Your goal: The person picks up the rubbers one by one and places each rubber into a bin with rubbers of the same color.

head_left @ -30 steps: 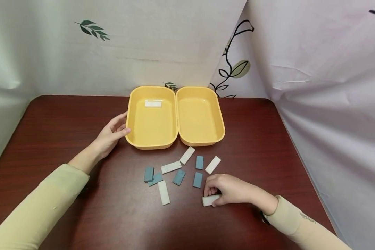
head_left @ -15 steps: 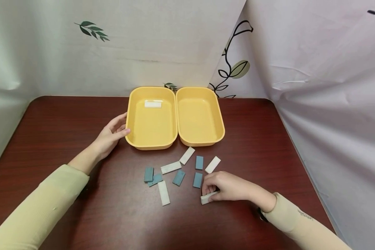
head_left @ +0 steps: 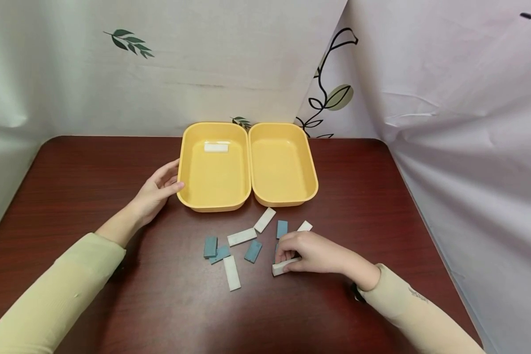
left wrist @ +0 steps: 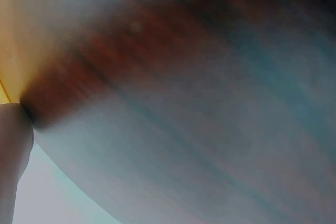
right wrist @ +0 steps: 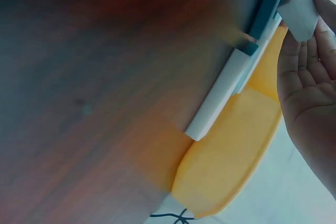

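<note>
Two yellow trays stand side by side at the back of the dark red table (head_left: 71, 162). The left tray (head_left: 186, 169) holds one white block (head_left: 216, 147); the right tray (head_left: 311, 177) holds nothing I can see. My left hand (head_left: 157, 191) rests with relaxed fingers against the left tray's outer rim. My right hand (head_left: 292, 253) pinches a white block (head_left: 280, 268) (right wrist: 299, 17), lifted a little off the table among loose white blocks (head_left: 242, 236) and blue blocks (head_left: 210, 246). The left wrist view is a blur of table and tray edge.
Loose blocks lie scattered in front of the trays: white blocks (head_left: 231, 272) (head_left: 264, 220) and several blue blocks (head_left: 252, 250) (head_left: 281, 228). White patterned cloth (head_left: 425, 98) walls the table at the back and right.
My right hand has lifted the white block and carried it left and towards the trays, over the scattered blocks. The left hand has stayed on the tray rim.
</note>
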The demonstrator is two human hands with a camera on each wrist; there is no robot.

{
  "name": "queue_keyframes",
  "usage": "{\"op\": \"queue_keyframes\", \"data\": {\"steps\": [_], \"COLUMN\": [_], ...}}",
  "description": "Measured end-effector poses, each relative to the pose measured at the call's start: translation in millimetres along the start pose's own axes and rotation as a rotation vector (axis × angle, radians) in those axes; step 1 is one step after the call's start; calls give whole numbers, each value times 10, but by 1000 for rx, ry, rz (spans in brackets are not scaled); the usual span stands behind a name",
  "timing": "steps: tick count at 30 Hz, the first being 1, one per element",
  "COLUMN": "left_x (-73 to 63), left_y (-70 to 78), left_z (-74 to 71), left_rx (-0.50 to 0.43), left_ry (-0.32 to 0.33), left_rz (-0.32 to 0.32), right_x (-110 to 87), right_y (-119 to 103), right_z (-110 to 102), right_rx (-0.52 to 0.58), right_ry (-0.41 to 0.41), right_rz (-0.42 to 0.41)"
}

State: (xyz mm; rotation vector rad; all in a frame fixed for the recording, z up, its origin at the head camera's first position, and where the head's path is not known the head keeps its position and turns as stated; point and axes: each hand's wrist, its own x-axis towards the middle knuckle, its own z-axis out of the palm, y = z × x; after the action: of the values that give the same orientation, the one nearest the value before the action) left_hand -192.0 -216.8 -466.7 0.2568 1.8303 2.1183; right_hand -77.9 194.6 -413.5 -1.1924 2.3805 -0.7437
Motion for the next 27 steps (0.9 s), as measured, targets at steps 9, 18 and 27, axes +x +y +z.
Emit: {"op": "queue_keyframes", "data": {"steps": [9, 18, 27], "left_x": [2, 0, 5], "left_y": [-6, -9, -5], "left_z": [-4, -5, -6], "left_rx": [8, -3, 1], "left_ry": [0, -3, 4], "left_rz": [4, 8, -3], "right_x": [189, 328, 464], "right_y": [-4, -28, -17], "right_z": [-63, -97, -100], "right_rx": [-11, -12, -12], "right_ry": [23, 72, 64], "right_rz": [-44, -56, -62]}}
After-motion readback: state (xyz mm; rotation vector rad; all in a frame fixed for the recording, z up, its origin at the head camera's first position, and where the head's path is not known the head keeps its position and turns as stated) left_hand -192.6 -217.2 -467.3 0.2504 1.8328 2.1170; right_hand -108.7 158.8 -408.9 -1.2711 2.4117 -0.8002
